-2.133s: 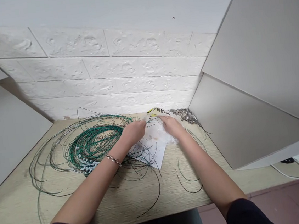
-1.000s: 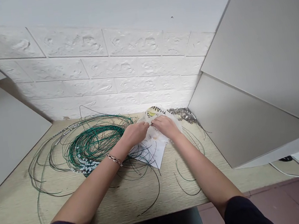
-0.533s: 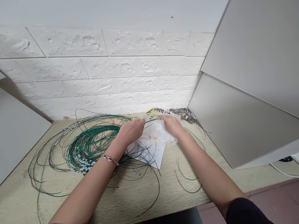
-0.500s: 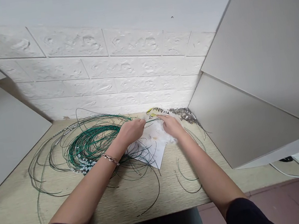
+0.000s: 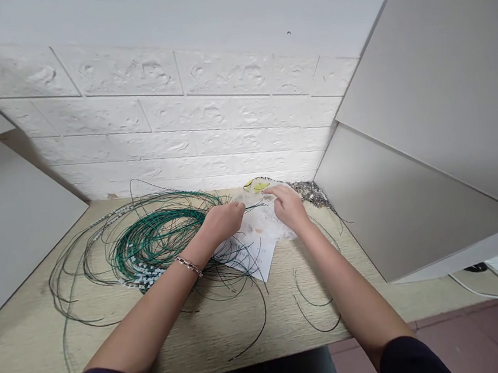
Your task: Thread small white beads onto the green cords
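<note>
Thin green wires [image 5: 160, 234] lie in a large loose coil on the left of the wooden table, with white pieces among them. My left hand [image 5: 224, 220] is closed at the coil's right side, and short wire ends stick out from its fingertips. Just to the right, my right hand [image 5: 287, 207] is over a clear plastic bag [image 5: 262, 223], its index finger stretched toward the left and the other fingers curled. Nothing is clearly visible in its grip. Under the bag and the wires lies a white paper [image 5: 263, 262] with writing.
Small dark and silvery bits [image 5: 314, 194] are heaped in the back right corner. A white brick-patterned wall [image 5: 210, 113] stands behind, with pale panels [image 5: 410, 193] on both sides. Loose wires curve near the front edge. A white cable [image 5: 482, 292] runs at far right.
My right hand has shifted slightly, its index finger still extended. The bag's printed top has folded, so its lettering no longer shows. My left hand stays closed, slightly lower.
</note>
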The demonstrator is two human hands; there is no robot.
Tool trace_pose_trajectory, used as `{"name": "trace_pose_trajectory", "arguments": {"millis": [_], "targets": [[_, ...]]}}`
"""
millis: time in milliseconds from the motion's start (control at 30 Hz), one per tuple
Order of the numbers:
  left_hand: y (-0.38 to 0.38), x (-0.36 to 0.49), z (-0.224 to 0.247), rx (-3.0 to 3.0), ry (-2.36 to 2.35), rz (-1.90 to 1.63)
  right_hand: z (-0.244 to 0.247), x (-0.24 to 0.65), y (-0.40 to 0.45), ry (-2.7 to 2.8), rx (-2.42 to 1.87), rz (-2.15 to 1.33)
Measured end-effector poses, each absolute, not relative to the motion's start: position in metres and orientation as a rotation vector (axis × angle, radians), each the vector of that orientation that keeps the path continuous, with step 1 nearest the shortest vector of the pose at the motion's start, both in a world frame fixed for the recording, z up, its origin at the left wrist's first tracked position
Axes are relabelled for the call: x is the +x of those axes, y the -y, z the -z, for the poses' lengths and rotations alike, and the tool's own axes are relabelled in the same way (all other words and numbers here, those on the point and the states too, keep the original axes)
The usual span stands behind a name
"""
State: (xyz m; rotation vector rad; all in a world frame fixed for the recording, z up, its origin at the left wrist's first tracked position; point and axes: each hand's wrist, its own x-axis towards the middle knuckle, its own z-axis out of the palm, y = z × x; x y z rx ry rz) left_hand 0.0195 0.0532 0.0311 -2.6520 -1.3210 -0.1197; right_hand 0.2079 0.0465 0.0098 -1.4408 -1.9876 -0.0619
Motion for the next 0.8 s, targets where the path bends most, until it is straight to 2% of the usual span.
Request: {"name": "trace_pose_trajectory", "arguments": {"millis": [167,500,633,800], "targets": [[-0.049,0.022,-0.031,-2.678,1.254,0.171,-0.009,0.182,-0.041,2.329,-1.37,0.19],[-0.051,0.019,-0.036,-2.671,1.295,0.102,0.011,0.208,-0.064,2.289,-1.603,0.219],[-0.056,0.008,-0.046,-2.6,1.358,0.21,0.017,0.221,-0.069,2.18,-1.744,0.181],[-0.067,-0.009,-0.06,-2.614,1.443,0.408,0.017,0.215,-0.065,2.22,-1.676,0.113]]}}
